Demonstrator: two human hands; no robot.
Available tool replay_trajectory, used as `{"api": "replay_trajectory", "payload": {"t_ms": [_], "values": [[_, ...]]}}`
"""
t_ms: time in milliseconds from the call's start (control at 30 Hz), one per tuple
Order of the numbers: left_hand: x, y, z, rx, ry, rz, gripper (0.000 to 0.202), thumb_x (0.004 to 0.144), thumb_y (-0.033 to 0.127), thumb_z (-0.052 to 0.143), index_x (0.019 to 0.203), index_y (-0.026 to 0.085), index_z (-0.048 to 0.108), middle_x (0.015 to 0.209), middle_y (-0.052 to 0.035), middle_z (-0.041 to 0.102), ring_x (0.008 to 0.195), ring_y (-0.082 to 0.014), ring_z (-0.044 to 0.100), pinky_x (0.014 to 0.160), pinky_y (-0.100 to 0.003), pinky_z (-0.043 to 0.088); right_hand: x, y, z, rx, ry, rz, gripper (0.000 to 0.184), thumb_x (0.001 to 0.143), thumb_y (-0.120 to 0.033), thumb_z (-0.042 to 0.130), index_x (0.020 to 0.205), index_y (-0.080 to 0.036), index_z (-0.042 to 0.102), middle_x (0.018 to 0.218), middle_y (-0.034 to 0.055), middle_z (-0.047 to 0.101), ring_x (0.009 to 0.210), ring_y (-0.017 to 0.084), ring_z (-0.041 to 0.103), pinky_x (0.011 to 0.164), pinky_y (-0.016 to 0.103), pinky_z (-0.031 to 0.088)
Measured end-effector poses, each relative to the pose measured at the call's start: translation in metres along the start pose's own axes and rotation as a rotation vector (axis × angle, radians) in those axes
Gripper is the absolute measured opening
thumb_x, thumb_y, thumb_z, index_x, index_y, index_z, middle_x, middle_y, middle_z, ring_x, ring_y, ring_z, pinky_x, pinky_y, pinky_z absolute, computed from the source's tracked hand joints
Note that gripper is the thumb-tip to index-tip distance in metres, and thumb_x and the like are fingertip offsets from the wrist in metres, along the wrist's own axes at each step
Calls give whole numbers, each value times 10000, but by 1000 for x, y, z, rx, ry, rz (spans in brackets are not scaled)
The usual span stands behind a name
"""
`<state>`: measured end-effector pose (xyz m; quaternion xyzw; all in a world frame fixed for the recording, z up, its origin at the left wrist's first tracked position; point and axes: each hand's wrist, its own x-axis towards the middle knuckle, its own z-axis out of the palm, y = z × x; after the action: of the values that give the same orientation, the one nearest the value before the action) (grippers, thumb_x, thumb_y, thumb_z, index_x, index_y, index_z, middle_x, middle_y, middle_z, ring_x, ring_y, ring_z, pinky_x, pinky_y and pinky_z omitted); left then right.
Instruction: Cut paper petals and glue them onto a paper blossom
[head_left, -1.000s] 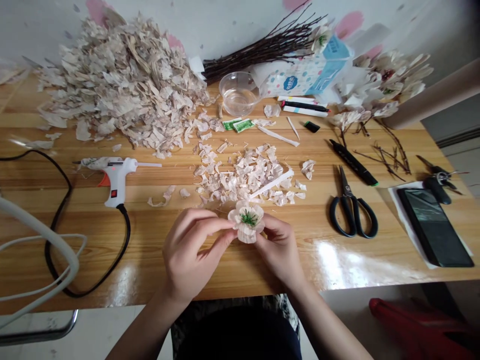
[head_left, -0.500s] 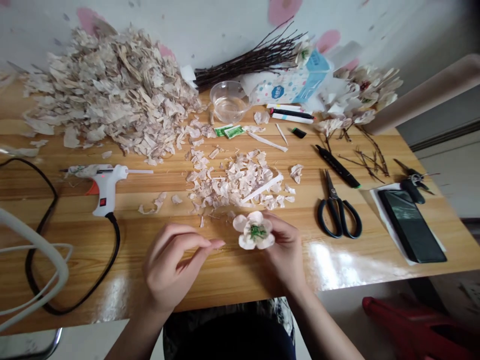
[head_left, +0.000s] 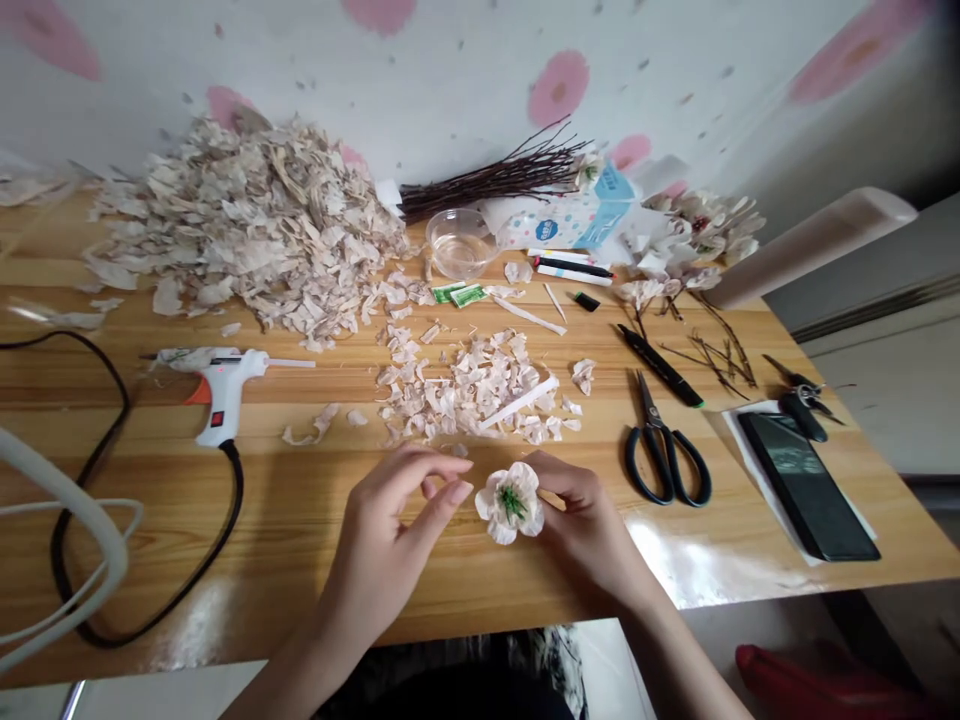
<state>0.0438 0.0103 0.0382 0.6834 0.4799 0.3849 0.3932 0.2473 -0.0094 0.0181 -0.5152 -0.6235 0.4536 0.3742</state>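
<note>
A handmade flower (head_left: pixel 511 503) with pale cream petals and a green centre faces up near the table's front edge. My right hand (head_left: pixel 581 505) grips it from behind and the right; the held part is hidden behind the petals. Just left of the petals is my left hand (head_left: pixel 405 520), thumb and fingers apart with a gap between the tips, holding nothing. Beyond both hands lies a scatter of small dried petal pieces (head_left: pixel 480 385), with a white strip (head_left: pixel 519 402) resting across it.
A large heap of dried petals (head_left: pixel 262 230) fills the back left. A white glue gun (head_left: pixel 225 385) with a black cord lies at left. Black-handled scissors (head_left: pixel 664 450), a black marker (head_left: pixel 660 365) and a phone (head_left: pixel 810 485) are at right. A clear bowl (head_left: pixel 461 245) stands behind.
My left hand has come rightward, closer to the flower, and its fingers have parted. The flower has turned slightly in my right hand. The camera view has tilted up.
</note>
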Motion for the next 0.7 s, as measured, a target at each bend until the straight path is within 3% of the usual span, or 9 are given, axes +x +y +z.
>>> {"api": "replay_trajectory", "payload": {"t_ms": [233,467,700], "values": [[0,1,1,-159,-133,-182,187,891,281,596,743,196,670,699,2,625,632,-132,516,559,-249,368,5,-4,3,-34,-125,-82,246,962,-312,551,900,-234,775,849,72,718,787,199,635,718,301,496],[-1,-6,-2,-364,-318,-399,235,908,381,571,802,196,671,745,13,633,692,-133,530,611,-243,361,7,-2,6,14,-169,-127,204,958,-211,559,965,-244,760,913,56,726,840,185,638,778,295,477],[-3,-11,3,-433,-312,-444,233,911,422,574,836,219,662,788,18,642,751,-142,553,661,-245,378,2,-1,3,-43,-150,-110,210,946,-166,558,981,-250,747,937,54,720,872,190,648,786,295,495]]}}
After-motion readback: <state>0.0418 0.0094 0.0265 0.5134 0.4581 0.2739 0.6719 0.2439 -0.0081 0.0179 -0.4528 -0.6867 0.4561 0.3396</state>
